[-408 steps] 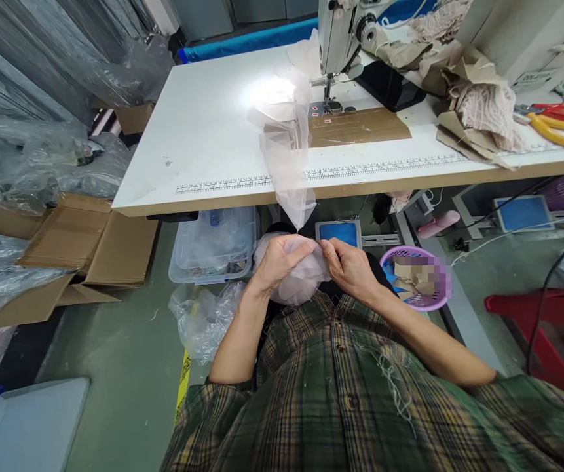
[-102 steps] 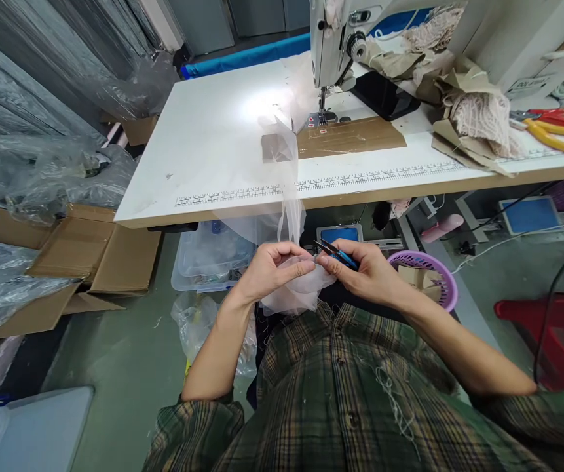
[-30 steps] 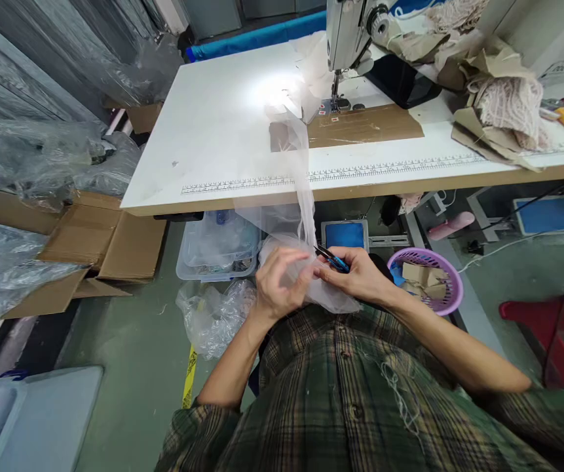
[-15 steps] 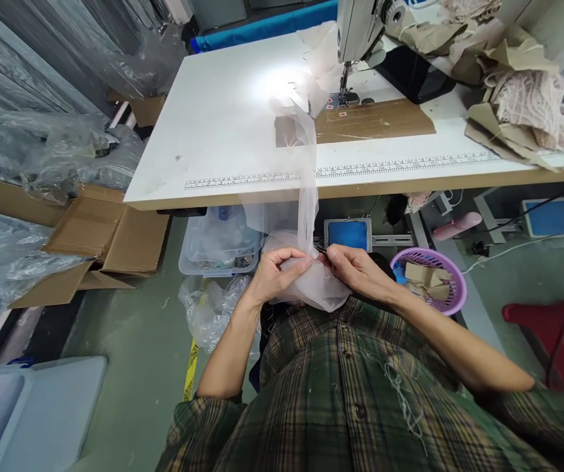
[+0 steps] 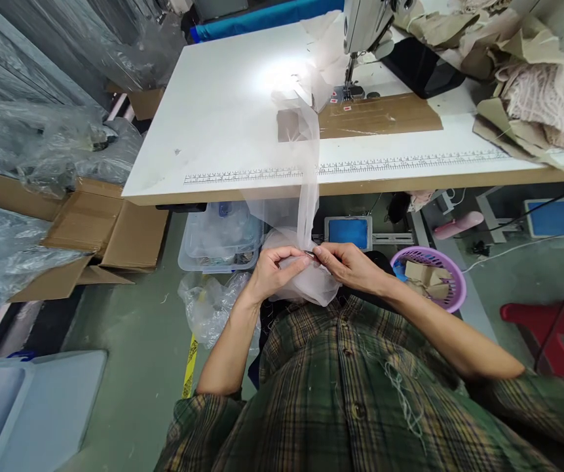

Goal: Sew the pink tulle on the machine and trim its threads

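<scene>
Sheer white fabric (image 5: 308, 160) runs from the sewing table down over its front edge and bunches above my lap. My left hand (image 5: 278, 270) pinches this fabric between thumb and fingers. Close against it, my right hand (image 5: 348, 265) is closed on a small, thin, dark tool (image 5: 310, 254) whose tip lies at the cloth by my left fingertips. Most of the tool is hidden by my fingers, so its kind is unclear. Behind the hands, the sewing machine (image 5: 355, 62) stands on the white table (image 5: 213, 124), its needle area lit.
Brown cardboard (image 5: 384, 117) lies on the table before the machine, with a dark phone-like object (image 5: 422, 69) behind it. Below are a purple basket (image 5: 461, 285), a clear plastic box (image 5: 220, 239) and a blue pedal (image 5: 348, 233). An open carton (image 5: 131, 236) sits left, a red stool (image 5: 547, 328) right.
My right hand has moved slightly left, closer to my left hand, bringing the dark tool across to the left fingertips. The left hand keeps its pinch on the fabric. The view has shifted slightly.
</scene>
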Demonstrator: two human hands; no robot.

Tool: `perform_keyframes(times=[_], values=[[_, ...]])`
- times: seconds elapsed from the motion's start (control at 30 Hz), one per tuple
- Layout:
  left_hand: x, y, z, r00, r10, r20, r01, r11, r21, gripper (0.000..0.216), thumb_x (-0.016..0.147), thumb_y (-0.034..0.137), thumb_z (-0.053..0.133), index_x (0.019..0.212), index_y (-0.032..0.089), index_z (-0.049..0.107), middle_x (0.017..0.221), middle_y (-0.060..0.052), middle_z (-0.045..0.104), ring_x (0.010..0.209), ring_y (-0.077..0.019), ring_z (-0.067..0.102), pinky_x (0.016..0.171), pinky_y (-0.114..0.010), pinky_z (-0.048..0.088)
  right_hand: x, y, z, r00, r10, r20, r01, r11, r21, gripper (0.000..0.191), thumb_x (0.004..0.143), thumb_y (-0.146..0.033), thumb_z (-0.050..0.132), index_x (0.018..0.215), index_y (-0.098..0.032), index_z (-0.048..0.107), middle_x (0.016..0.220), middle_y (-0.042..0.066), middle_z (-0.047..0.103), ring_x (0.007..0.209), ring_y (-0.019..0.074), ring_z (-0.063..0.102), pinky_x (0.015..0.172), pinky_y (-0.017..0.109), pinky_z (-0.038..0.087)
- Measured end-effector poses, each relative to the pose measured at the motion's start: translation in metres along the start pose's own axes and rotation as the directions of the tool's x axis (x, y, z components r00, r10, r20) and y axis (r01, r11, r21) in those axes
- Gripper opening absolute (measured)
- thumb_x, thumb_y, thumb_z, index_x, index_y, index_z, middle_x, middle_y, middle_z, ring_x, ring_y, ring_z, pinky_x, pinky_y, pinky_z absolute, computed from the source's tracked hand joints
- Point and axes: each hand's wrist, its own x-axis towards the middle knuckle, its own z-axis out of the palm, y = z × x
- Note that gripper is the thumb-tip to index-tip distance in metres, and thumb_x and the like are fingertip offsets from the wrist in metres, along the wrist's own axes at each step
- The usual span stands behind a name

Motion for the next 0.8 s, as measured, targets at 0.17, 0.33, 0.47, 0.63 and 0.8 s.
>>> perform_keyframes(times=[0.17,0.33,0.47,0.63,0.8], values=[[-0.001,0.0,-0.003,1.0,0.011,0.0,-0.011,1.0,-0.018,0.02,0.079,0.035,0.072,0.077,0.016,0.075,0.084,-0.005,0.075,0.076,-0.0165,0.065,0.072,-0.026,0.049,-0.006,0.002,-0.003,0.997,0.071,-0.025,-0.073,0.994,-0.08,0.048,0.098,-0.053,0.036,0.078,-0.017,0.059,0.056,-0.004,0.042,0.052,0.0107,0.035,0.052,0.026,0.026],[-0.001,-0.002,-0.003,1.0,0.007,-0.006,-0.008,0.999,-0.034,0.018,0.079,0.034,0.072,0.076,0.016,0.074,0.081,-0.003,0.072,0.073,-0.0145,0.061,0.07,-0.025,0.046,-0.009,0.0,-0.002,0.998,0.068,-0.004,-0.068,0.991,-0.111,0.048,0.099,-0.052,0.034,0.08,-0.016,0.06,0.056,-0.004,0.044,0.051,0.0109,0.037,0.052,0.026,0.026],[-0.001,-0.004,-0.002,0.999,-0.03,-0.018,0.029,0.998,-0.051,0.022,0.078,0.038,0.073,0.073,0.016,0.073,0.077,-0.002,0.071,0.069,-0.0138,0.06,0.066,-0.024,0.046,-0.004,-0.003,0.002,1.0,-0.006,-0.018,0.003,0.989,-0.145,0.048,0.099,-0.051,0.034,0.069,-0.019,0.05,0.058,-0.003,0.044,0.053,0.0107,0.037,0.053,0.026,0.025],[-0.008,-0.003,-0.003,0.996,-0.059,-0.06,0.055,0.997,-0.058,0.023,0.077,0.039,0.074,0.079,0.016,0.075,0.082,-0.004,0.074,0.074,-0.0158,0.064,0.07,-0.025,0.048,-0.01,-0.004,0.004,0.997,-0.01,-0.08,-0.005,0.983,-0.186,0.049,0.1,-0.052,0.032,0.075,-0.018,0.057,0.059,-0.001,0.05,0.053,0.0126,0.042,0.054,0.027,0.028],[-0.026,0.001,-0.005,0.994,-0.076,-0.075,0.075,0.997,-0.015,0.025,0.075,0.041,0.075,0.078,0.016,0.076,0.082,-0.005,0.075,0.078,-0.0188,0.068,0.073,-0.027,0.052,-0.022,-0.004,0.007,0.997,-0.032,-0.075,0.02,0.988,-0.155,0.052,0.101,-0.053,0.031,0.087,-0.017,0.066,0.066,0.002,0.059,0.057,0.0148,0.049,0.057,0.027,0.034]])
